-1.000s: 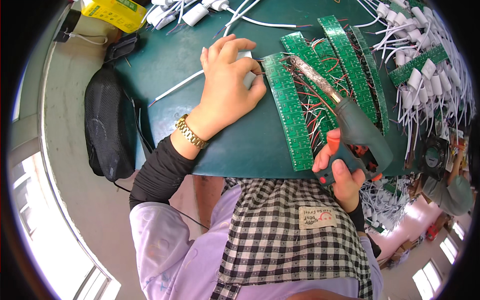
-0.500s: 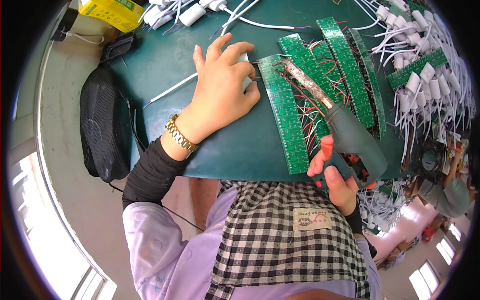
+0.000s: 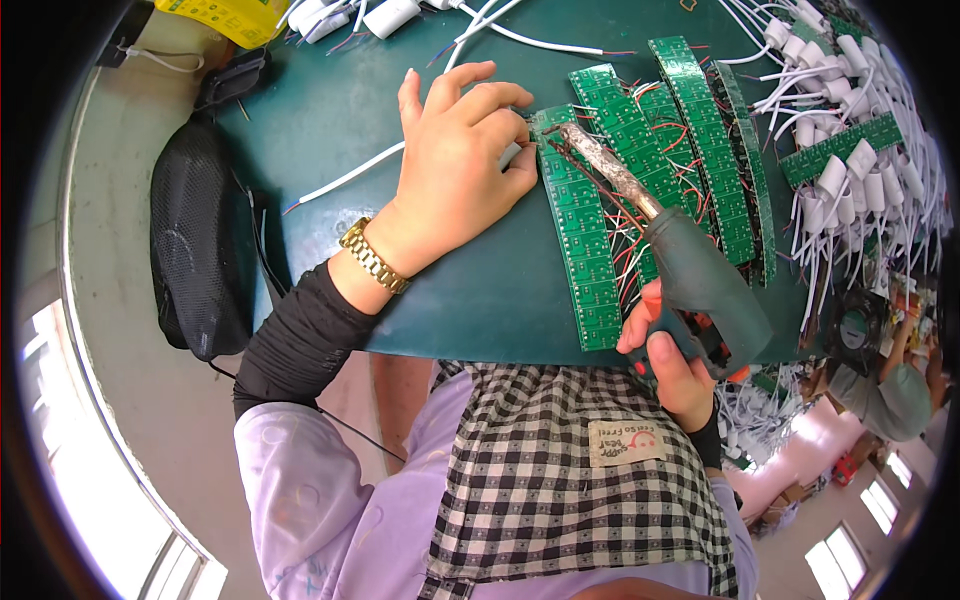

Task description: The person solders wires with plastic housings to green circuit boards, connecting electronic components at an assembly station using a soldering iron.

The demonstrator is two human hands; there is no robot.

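My right hand (image 3: pixel 672 352) grips the dark green handle of a soldering gun (image 3: pixel 690 272). Its long crusted tip reaches up-left to the top end of a long green circuit board strip (image 3: pixel 582 250). My left hand (image 3: pixel 460 170) rests on the green table, fingers curled and pinching at a thin wire at that same top corner of the strip. Several more green strips (image 3: pixel 700 140) lie side by side to the right, joined by red and black wires. A gold watch band sits on my left wrist.
The dark green tabletop (image 3: pixel 480 300) ends at my body. A black mesh bag (image 3: pixel 200 240) hangs at its left edge. White cable (image 3: pixel 345 178) runs under my left hand. Many white connectors with wires (image 3: pixel 850 170) crowd the right side. A yellow box (image 3: pixel 230 15) sits top left.
My left hand's fingers have curled in from flat to pinch at the strip's top corner. The soldering tip has stayed at that corner.
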